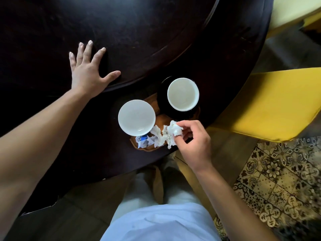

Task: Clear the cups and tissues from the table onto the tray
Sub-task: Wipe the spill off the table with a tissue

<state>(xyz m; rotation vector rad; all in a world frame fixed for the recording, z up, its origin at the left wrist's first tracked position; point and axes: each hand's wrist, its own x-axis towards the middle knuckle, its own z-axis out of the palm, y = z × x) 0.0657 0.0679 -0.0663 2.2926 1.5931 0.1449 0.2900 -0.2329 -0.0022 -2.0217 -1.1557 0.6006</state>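
A small wooden tray (pixel 157 149) lies near the front edge of the dark table. On it stand a white cup (pixel 136 117) at the left and a second white cup (pixel 183 94) on a black saucer (pixel 162 100) at the right. Crumpled white tissues (pixel 160 137) lie on the tray's near side, beside a torn blue-and-white wrapper (pixel 143 140). My right hand (pixel 192 141) pinches a crumpled tissue (pixel 174 129) just above the tray. My left hand (pixel 88 68) rests flat on the raised inner disc of the table, fingers spread, holding nothing.
The dark round table (pixel 69 119) has a raised central disc (pixel 121 32). Yellow chair seats (pixel 271 103) stand at the right, one more (pixel 295 9) at the top right. Patterned floor tiles (pixel 278 180) show at the lower right. My legs are below.
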